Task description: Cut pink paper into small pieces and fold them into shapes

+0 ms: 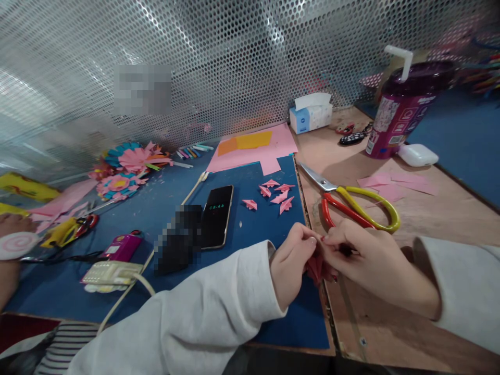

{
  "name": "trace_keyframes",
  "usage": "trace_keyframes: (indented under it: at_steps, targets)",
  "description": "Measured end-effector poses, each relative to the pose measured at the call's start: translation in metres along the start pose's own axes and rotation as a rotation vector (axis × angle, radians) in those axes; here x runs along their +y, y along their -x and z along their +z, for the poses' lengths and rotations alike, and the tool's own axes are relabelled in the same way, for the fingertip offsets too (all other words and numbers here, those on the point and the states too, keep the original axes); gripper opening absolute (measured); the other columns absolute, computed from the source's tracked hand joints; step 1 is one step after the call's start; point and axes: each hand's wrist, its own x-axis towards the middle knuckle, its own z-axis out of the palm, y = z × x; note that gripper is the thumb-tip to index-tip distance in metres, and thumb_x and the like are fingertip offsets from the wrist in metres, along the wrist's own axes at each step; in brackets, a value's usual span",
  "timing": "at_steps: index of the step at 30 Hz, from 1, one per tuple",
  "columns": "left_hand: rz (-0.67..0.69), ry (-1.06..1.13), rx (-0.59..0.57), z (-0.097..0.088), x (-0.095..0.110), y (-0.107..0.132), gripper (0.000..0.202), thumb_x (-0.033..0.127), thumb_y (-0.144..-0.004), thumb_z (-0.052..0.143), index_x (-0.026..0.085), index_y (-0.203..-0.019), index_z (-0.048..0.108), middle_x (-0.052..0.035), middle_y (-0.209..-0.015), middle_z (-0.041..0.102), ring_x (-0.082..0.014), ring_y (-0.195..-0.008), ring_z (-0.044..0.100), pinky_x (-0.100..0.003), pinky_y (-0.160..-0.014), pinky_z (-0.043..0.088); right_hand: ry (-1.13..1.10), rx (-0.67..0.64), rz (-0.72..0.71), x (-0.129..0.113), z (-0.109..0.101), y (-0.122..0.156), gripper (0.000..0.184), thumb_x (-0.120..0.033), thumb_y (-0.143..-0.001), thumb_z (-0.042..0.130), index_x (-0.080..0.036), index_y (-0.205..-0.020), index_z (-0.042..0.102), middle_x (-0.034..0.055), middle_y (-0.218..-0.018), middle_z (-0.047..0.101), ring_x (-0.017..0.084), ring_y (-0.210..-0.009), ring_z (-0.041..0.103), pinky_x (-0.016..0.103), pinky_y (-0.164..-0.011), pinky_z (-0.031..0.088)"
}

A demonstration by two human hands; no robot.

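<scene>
My left hand (292,265) and my right hand (367,258) meet at the seam between the blue mat (253,219) and the wooden table (390,312). Both pinch a small folded piece of red paper (317,266), mostly hidden by the fingers. Several small pink folded paper pieces (275,194) lie on the mat just beyond my hands. Scissors with red and yellow handles (351,203) rest on the wood right behind my right hand.
A black phone (217,216) lies on the mat, pink and orange paper sheets (253,148) farther back. Paper flowers (125,166) sit at the left. A tissue box (311,114), a purple cup with straw (402,109) and a white case (417,154) stand at the right. Another person's hand (11,229) shows at the far left.
</scene>
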Motion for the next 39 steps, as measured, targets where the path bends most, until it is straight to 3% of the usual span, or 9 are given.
trace_keyframes:
  at_steps: [7, 17, 23, 27, 33, 36, 39]
  targets:
    - [0.009, -0.078, 0.051, 0.002, 0.003, 0.002, 0.027, 0.043, -0.082, 0.044, 0.017, -0.078, 0.04, 0.0022, -0.054, 0.052, -0.0094, -0.046, 0.051, -0.022, -0.048, 0.041, 0.0, 0.006, -0.04, 0.0, 0.0, 0.0, 0.021, -0.013, -0.08, 0.044, -0.02, -0.061, 0.044, -0.0032, -0.051, 0.054, 0.007, -0.044, 0.047, 0.018, -0.044, 0.036]
    - [-0.007, -0.096, 0.037, 0.001, 0.004, 0.001, 0.02, 0.036, -0.083, 0.041, 0.017, -0.077, 0.039, 0.0039, -0.051, 0.049, -0.0084, -0.043, 0.049, -0.021, -0.047, 0.041, 0.018, -0.022, -0.033, 0.001, 0.0, 0.001, 0.021, -0.012, -0.08, 0.044, -0.019, -0.06, 0.044, -0.0037, -0.051, 0.052, 0.006, -0.044, 0.047, 0.017, -0.044, 0.035]
    - [0.009, -0.095, 0.029, 0.0, 0.003, 0.002, 0.011, 0.028, -0.08, 0.043, 0.017, -0.079, 0.04, 0.0048, -0.048, 0.049, -0.008, -0.04, 0.047, -0.019, -0.045, 0.039, 0.031, 0.03, -0.029, 0.001, 0.002, 0.001, 0.023, -0.015, -0.081, 0.047, -0.019, -0.059, 0.043, -0.0038, -0.051, 0.05, 0.006, -0.043, 0.044, 0.018, -0.043, 0.033]
    - [0.016, -0.069, 0.007, 0.0, 0.0, 0.002, 0.013, 0.03, -0.079, 0.044, 0.017, -0.079, 0.04, 0.0038, -0.049, 0.051, -0.009, -0.042, 0.049, -0.021, -0.047, 0.041, -0.014, 0.009, 0.0, 0.001, 0.001, 0.002, 0.021, -0.016, -0.081, 0.047, -0.019, -0.06, 0.043, -0.0035, -0.052, 0.05, 0.006, -0.044, 0.044, 0.018, -0.043, 0.034]
    - [0.072, -0.184, -0.032, -0.004, 0.005, 0.003, 0.024, 0.04, -0.085, 0.041, 0.018, -0.076, 0.04, 0.0014, -0.054, 0.055, -0.0094, -0.047, 0.051, -0.021, -0.05, 0.042, -0.307, -0.173, 0.249, 0.003, -0.004, 0.001, 0.015, -0.029, -0.081, 0.05, -0.02, -0.07, 0.044, -0.0033, -0.056, 0.054, 0.008, -0.046, 0.05, 0.018, -0.043, 0.039]
    - [0.177, -0.45, -0.035, -0.019, 0.014, -0.005, 0.027, 0.041, -0.085, 0.044, 0.016, -0.075, 0.045, -0.0004, -0.058, 0.058, -0.009, -0.052, 0.053, -0.02, -0.053, 0.042, -0.474, -0.324, 0.449, 0.005, -0.008, -0.004, 0.018, -0.038, -0.08, 0.052, -0.021, -0.079, 0.046, -0.0047, -0.055, 0.055, 0.007, -0.04, 0.048, 0.017, -0.036, 0.035]
    - [0.364, -0.623, -0.085, -0.038, 0.025, -0.016, 0.024, 0.038, -0.082, 0.053, 0.014, -0.08, 0.053, -0.0055, -0.077, 0.064, -0.0109, -0.069, 0.059, -0.023, -0.064, 0.046, -0.573, -0.462, 0.619, 0.007, -0.011, -0.009, 0.026, -0.044, -0.077, 0.056, -0.02, -0.082, 0.048, -0.0072, -0.05, 0.052, 0.005, -0.03, 0.041, 0.016, -0.029, 0.03]
